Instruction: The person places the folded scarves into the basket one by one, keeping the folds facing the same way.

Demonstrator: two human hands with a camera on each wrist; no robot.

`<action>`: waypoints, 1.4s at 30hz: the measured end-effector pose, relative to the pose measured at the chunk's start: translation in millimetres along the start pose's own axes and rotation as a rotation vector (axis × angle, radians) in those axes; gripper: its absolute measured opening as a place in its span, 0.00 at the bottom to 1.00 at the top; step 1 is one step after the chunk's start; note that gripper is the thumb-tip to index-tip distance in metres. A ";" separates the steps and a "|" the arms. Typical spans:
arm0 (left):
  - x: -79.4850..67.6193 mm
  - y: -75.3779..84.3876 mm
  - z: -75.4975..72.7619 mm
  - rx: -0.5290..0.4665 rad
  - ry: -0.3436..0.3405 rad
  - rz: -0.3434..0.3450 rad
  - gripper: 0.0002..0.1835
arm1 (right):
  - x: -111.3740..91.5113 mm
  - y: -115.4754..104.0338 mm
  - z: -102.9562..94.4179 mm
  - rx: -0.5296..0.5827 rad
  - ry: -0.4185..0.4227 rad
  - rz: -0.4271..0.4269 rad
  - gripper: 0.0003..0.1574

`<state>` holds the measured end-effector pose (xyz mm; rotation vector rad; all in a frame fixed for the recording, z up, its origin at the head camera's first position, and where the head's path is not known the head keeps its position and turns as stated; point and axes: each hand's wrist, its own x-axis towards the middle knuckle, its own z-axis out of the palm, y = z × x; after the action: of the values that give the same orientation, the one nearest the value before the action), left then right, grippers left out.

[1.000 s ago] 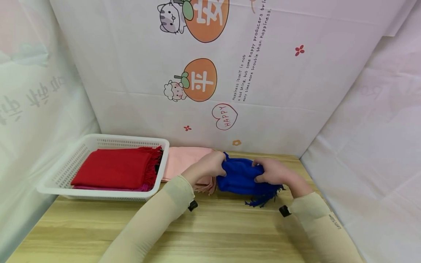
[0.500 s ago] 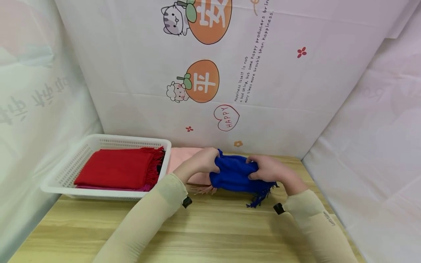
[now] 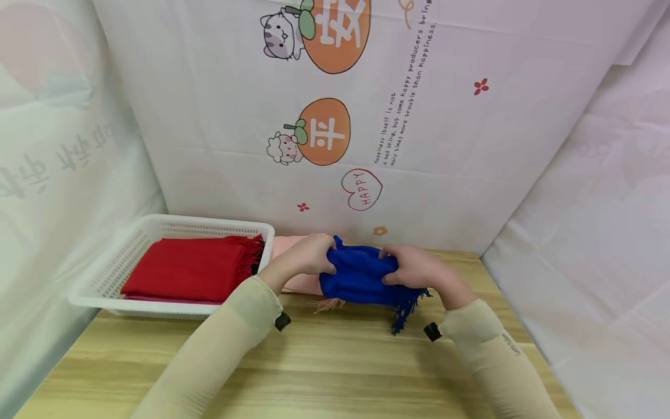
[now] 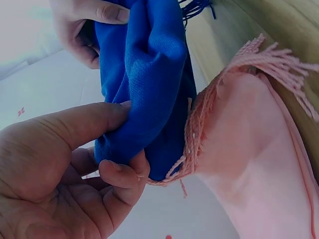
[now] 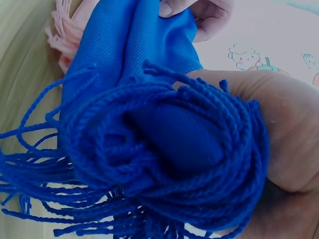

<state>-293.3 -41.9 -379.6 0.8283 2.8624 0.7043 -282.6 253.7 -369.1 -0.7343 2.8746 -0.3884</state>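
Note:
A folded blue scarf (image 3: 361, 276) with twisted fringe hangs between both hands at the back of the table. My left hand (image 3: 310, 254) pinches its left end between thumb and fingers, as the left wrist view shows. On the right, my right hand (image 3: 413, 267) grips the other end, and the fringe (image 5: 164, 149) droops beside it in the right wrist view. Beneath and left of the blue scarf lies a folded pink scarf (image 4: 259, 149), partly hidden by my left hand and the blue cloth. Its pink fringe (image 3: 328, 304) pokes out below.
A white plastic basket (image 3: 89, 299) stands at the left with a folded red scarf (image 3: 183, 267) in it, over a magenta cloth. The pink scarf lies against the basket's right side. A printed white sheet (image 3: 429, 203) rises behind the wooden table (image 3: 335, 361).
Both hands have carried the blue scarf to the left, so it now covers more of the pink scarf's right end. The basket and red scarf stay in place.

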 end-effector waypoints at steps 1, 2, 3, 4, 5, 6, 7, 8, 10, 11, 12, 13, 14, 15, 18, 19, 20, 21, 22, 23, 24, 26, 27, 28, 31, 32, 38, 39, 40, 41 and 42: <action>-1.4 -1.3 -1.2 -0.002 0.001 0.000 0.13 | 0.6 -1.9 -0.1 0.001 0.001 -0.002 0.31; -2.9 -2.7 -2.5 -0.006 0.001 0.002 0.14 | 1.4 -3.6 -0.1 0.001 0.003 -0.004 0.31; -4.4 -4.3 -3.8 -0.007 0.000 0.005 0.14 | 2.3 -5.6 -0.2 0.002 0.004 -0.006 0.31; -5.9 -6.0 -4.9 -0.007 0.000 0.006 0.14 | 3.2 -7.5 -0.2 0.001 0.007 -0.008 0.31; -7.5 -7.8 -6.0 -0.006 0.002 0.007 0.15 | 4.0 -9.5 -0.1 -0.001 0.009 -0.009 0.31; -9.3 -9.5 -7.0 -0.007 0.005 0.009 0.15 | 4.9 -11.9 -0.1 -0.004 0.012 -0.014 0.31; -11.0 -11.6 -7.9 -0.010 0.007 0.008 0.15 | 6.0 -14.1 0.1 -0.005 0.014 -0.016 0.31; -12.8 -13.7 -8.7 -0.013 0.009 0.007 0.15 | 7.2 -16.3 0.4 -0.004 0.016 -0.018 0.31; -16.3 -17.9 -10.0 -0.021 0.012 0.005 0.14 | 9.1 -21.5 0.9 -0.008 0.020 -0.020 0.32; -18.1 -20.0 -10.8 -0.026 0.013 0.002 0.14 | 10.1 -24.0 1.2 -0.008 0.021 -0.023 0.32; -19.8 -22.1 -11.5 -0.030 0.014 -0.001 0.13 | 11.5 -26.3 1.6 -0.007 0.023 -0.027 0.32; -21.6 -24.1 -12.2 -0.031 0.015 -0.004 0.13 | 12.5 -28.8 2.0 -0.006 0.025 -0.029 0.32; -23.2 -25.9 -13.0 -0.029 0.016 -0.007 0.13 | 13.6 -30.9 2.4 -0.002 0.025 -0.031 0.32; -24.8 -27.5 -13.9 -0.029 0.017 -0.009 0.13 | 14.2 -33.2 2.7 0.001 0.026 -0.034 0.32; -29.3 -30.5 -17.6 -0.023 0.017 -0.017 0.14 | 16.7 -38.3 4.3 0.008 0.031 -0.038 0.32; -30.8 -31.2 -19.0 -0.025 0.016 -0.018 0.15 | 17.3 -39.9 4.8 0.008 0.033 -0.040 0.32; -32.4 -31.6 -20.6 -0.026 0.015 -0.019 0.15 | 17.8 -41.5 5.2 0.009 0.035 -0.041 0.31; -33.9 -32.0 -22.3 -0.028 0.015 -0.019 0.15 | 18.5 -43.3 5.2 0.008 0.038 -0.043 0.31; -35.8 -32.7 -24.0 -0.028 0.014 -0.019 0.15 | 19.5 -45.3 5.4 0.008 0.039 -0.043 0.31; -37.6 -33.8 -25.8 -0.030 0.017 -0.019 0.15 | 20.1 -48.2 5.3 0.009 0.041 -0.042 0.31; -39.8 -35.0 -27.5 -0.031 0.020 -0.022 0.16 | 21.3 -50.9 4.7 0.007 0.043 -0.045 0.32; -43.8 -37.8 -31.0 -0.028 0.025 -0.025 0.16 | 23.5 -57.2 3.4 0.009 0.041 -0.046 0.32; -45.6 -39.4 -32.9 -0.026 0.028 -0.026 0.16 | 24.8 -60.1 2.8 0.008 0.041 -0.047 0.32; -47.9 -41.0 -34.8 -0.023 0.031 -0.030 0.17 | 25.9 -63.6 2.5 0.006 0.041 -0.045 0.32; -53.9 -44.5 -40.6 -0.021 0.031 -0.042 0.18 | 29.9 -71.5 1.7 -0.005 0.036 -0.042 0.33; -55.9 -45.2 -42.7 -0.023 0.033 -0.043 0.18 | 31.2 -74.0 1.3 -0.012 0.036 -0.041 0.33; -67.1 -50.1 -54.4 -0.041 0.040 -0.039 0.17 | 37.7 -87.3 -0.8 -0.029 0.034 -0.041 0.33; -69.0 -51.1 -56.0 -0.040 0.040 -0.039 0.17 | 38.4 -89.5 -1.1 -0.024 0.033 -0.044 0.33; -70.7 -52.2 -57.5 -0.037 0.040 -0.039 0.16 | 39.3 -91.7 -1.7 -0.024 0.032 -0.048 0.33; -72.5 -53.3 -59.0 -0.033 0.041 -0.040 0.16 | 40.0 -93.9 -1.8 -0.024 0.032 -0.052 0.33; -74.2 -54.4 -60.4 -0.031 0.042 -0.040 0.17 | 41.0 -95.8 -2.0 -0.023 0.032 -0.057 0.33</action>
<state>-268.7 -146.2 -354.0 0.7586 2.8888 0.7678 -275.5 152.9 -343.2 -0.8227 2.8973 -0.3784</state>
